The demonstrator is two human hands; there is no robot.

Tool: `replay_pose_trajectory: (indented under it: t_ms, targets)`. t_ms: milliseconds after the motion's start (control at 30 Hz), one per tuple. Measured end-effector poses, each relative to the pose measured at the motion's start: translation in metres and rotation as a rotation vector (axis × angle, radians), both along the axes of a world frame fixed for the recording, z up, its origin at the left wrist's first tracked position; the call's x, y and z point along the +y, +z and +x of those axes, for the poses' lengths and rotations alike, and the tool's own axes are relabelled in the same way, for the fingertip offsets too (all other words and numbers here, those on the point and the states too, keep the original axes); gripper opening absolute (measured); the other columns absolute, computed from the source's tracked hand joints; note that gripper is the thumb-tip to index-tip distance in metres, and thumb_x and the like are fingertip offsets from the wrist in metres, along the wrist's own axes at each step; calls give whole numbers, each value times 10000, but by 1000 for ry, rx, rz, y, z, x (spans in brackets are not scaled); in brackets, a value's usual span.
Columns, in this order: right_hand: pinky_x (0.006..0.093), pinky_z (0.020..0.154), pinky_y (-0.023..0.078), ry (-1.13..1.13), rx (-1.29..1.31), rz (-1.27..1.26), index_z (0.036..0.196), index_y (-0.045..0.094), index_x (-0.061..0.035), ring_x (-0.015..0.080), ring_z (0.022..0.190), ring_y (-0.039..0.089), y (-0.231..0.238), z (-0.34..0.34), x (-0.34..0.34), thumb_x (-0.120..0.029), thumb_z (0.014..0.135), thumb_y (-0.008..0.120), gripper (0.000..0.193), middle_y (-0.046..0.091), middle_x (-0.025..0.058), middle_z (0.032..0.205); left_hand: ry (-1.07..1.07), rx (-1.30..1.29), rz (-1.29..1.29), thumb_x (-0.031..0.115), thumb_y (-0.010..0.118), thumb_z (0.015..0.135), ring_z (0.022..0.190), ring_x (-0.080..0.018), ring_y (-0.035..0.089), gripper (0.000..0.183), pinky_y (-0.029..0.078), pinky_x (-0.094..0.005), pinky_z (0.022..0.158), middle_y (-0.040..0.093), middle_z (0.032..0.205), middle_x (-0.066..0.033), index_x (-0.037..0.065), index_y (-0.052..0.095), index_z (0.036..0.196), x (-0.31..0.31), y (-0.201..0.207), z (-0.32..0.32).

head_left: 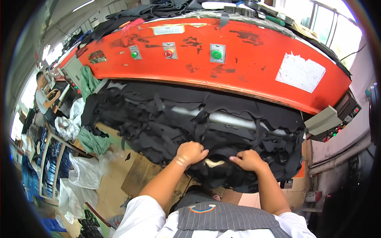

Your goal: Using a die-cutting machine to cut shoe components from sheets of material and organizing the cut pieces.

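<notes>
A tangled heap of black sheet scraps (147, 131), cut into strips and loops, lies in front of me below an orange-red machine. My left hand (191, 153) is closed on the black material at the heap's near side, thumb pointing right. A short way to the right, my right hand (249, 160) is closed on the same black material, thumb pointing left. Between the two hands a small cream-coloured piece (214, 163) shows among the black folds. Most of my fingertips are hidden in the material. Behind the heap, a flat black sheet (230, 105) reaches under the machine's front edge.
The orange-red machine (254, 75) spans the far side, with a green button (216, 54) and a red button (169, 53). A control box (327, 119) stands at right. White sacks (85, 172) and a rack (49, 166) are at left. A person (44, 97) works farther off.
</notes>
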State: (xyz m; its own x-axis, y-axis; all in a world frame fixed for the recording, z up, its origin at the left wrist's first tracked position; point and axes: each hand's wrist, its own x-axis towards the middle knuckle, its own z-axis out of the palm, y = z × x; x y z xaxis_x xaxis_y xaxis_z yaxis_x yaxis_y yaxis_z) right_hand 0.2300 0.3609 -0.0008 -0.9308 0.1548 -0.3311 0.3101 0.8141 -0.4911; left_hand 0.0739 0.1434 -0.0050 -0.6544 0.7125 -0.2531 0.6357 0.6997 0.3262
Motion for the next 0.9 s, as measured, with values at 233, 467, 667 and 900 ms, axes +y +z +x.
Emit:
replay_pose_trajectory:
  t_ms: [233, 467, 667, 900]
  targets:
    - [337, 782, 507, -191, 343, -289, 944, 694, -25, 268, 869, 665, 40, 7, 26, -236, 822, 678, 245, 685, 153, 893, 0, -12, 285, 404, 588, 838, 857, -311, 623, 341, 499, -428, 765, 665, 818, -107, 91, 713, 783, -40, 4, -22]
    - [374, 940, 441, -349, 612, 221, 1087, 613, -4, 331, 1074, 576, -44, -70, 136, -108, 823, 648, 287, 611, 169, 1131, -111, 292, 734, 283, 638, 750, 912, -316, 621, 242, 499, -432, 805, 671, 929, -119, 91, 714, 875, 85, -34, -138]
    - [338, 724, 411, -206, 661, 75, 808, 467, 38, 284, 722, 480, -134, -133, 217, 108, 636, 620, 240, 433, 139, 783, -104, 116, 757, 262, 799, 604, 943, -277, 549, 214, 457, -370, 830, 636, 806, -48, 106, 674, 679, 124, -100, -229]
    - [408, 755, 482, -97, 659, 450, 906, 682, -18, 344, 818, 606, -68, -84, 142, -185, 837, 682, 181, 641, 167, 875, -105, 148, 816, 227, 795, 592, 984, -241, 511, 226, 419, -360, 865, 615, 890, -19, 105, 644, 708, 118, -102, -181]
